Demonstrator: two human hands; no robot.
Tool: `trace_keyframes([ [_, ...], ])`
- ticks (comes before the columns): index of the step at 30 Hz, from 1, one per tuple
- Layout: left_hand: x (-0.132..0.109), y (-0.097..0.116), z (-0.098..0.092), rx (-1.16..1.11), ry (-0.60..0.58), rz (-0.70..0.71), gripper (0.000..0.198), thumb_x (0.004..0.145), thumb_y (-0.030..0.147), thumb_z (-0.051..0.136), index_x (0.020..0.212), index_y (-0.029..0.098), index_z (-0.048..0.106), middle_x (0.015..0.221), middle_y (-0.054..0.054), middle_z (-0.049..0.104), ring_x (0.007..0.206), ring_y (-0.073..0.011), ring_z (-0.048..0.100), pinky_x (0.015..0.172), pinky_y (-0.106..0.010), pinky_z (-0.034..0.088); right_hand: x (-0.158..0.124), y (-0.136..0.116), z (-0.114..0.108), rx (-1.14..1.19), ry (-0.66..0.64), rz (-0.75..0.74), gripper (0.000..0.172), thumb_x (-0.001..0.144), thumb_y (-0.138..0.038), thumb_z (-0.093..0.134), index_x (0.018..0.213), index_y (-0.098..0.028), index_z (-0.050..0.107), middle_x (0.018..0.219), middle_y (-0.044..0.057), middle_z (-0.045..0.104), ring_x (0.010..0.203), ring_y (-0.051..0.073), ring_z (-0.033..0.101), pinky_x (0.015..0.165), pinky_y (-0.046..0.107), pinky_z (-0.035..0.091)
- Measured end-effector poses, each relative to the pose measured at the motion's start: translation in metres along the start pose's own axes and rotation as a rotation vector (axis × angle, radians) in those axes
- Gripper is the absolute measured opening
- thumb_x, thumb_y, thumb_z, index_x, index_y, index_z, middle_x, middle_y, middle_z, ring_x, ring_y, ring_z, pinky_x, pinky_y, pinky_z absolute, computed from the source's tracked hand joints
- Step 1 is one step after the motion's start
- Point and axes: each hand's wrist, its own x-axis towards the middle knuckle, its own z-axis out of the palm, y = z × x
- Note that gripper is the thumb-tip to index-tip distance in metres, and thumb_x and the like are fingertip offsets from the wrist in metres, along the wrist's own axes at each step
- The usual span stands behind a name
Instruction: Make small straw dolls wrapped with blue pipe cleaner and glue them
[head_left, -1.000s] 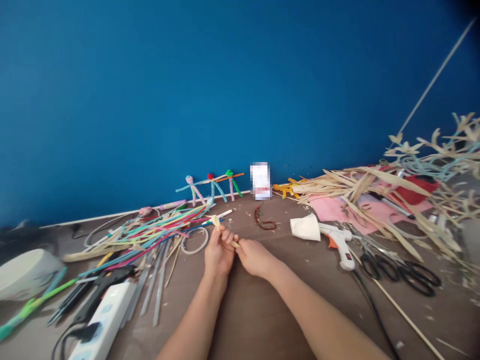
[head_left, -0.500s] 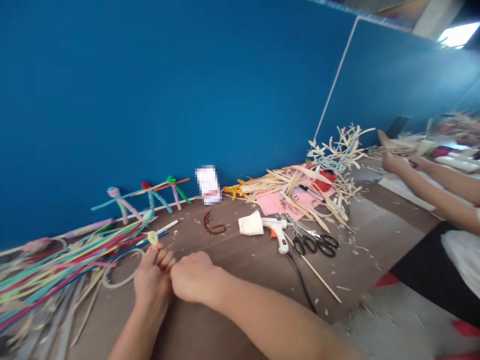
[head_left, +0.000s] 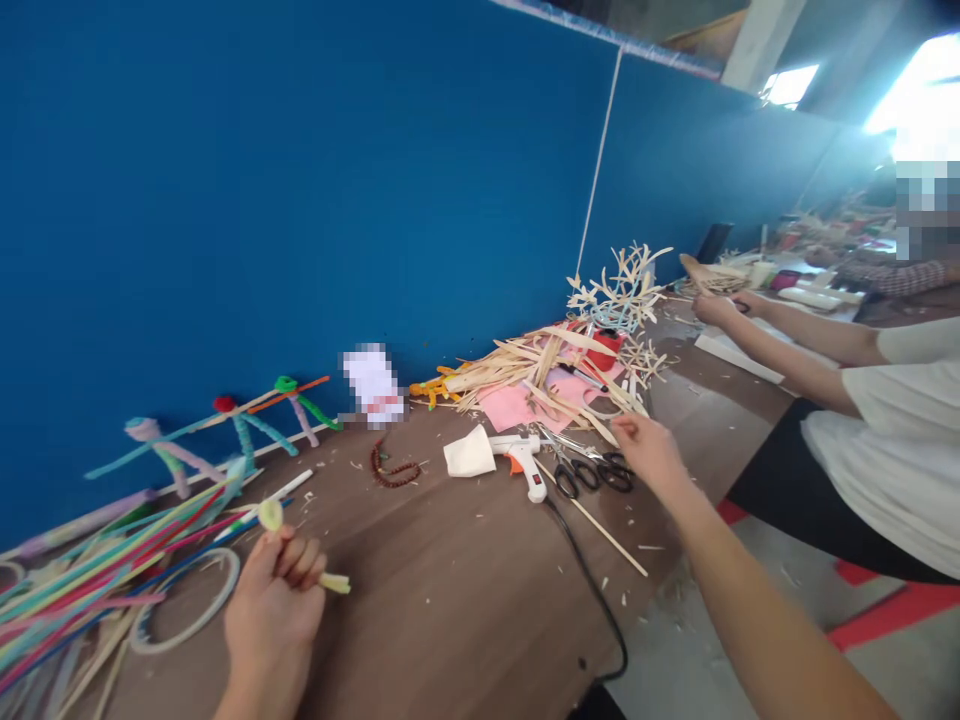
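My left hand (head_left: 281, 590) is closed around a pale yellow strip (head_left: 336, 582). The strip's rolled, rounded top (head_left: 271, 515) rises above the thumb, and its short tail pokes out below the fingers. Over on the right, my right hand (head_left: 649, 455) hovers with loosely curled fingers and nothing visible in them. It is beside black-handled scissors (head_left: 585, 474) and the ends of several pale wood-like strips (head_left: 517, 360). A white glue gun (head_left: 529, 465) with an orange trigger lies left of the scissors, its nozzle end toward them.
Coloured pipe cleaners (head_left: 112, 570) and a clear ring (head_left: 184, 640) lie at left. Pipe-cleaner figures (head_left: 244, 435) lean by the blue wall (head_left: 300, 200). A beaded string (head_left: 390, 478), a white paper piece (head_left: 470, 455) and a black cord (head_left: 592, 560) are mid-table. A co-worker's hands (head_left: 716, 308) are at right.
My right hand has left my left hand and moved right, toward the scissors and strips. The yellow strip's tail now shows below my left hand. The view has swung right.
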Motion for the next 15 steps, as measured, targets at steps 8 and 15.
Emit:
trace_keyframes([
  [8,0.004,-0.002,-0.005,-0.009,-0.018,0.043,0.013,0.067,0.019,0.054,0.059,0.015,0.044,0.035,0.01,0.025,0.028,-0.0023,0.018,0.031,-0.018,0.009,0.023,0.036,-0.01,-0.328,-0.183,0.304,0.035,0.075,-0.042,0.042,0.083,-0.014,0.062,0.084,0.018,0.063,0.082,0.031,0.058,0.062,0.035,0.041],
  [15,0.004,-0.004,-0.008,0.01,-0.068,0.073,0.014,0.068,0.024,0.055,0.063,0.016,0.044,0.039,0.011,0.023,0.03,-0.0025,0.018,0.031,-0.016,0.012,0.019,0.046,0.004,0.018,-0.204,0.372,0.029,0.075,-0.033,0.044,0.054,-0.016,0.055,0.05,0.011,0.057,0.046,0.017,0.053,0.042,0.029,0.031],
])
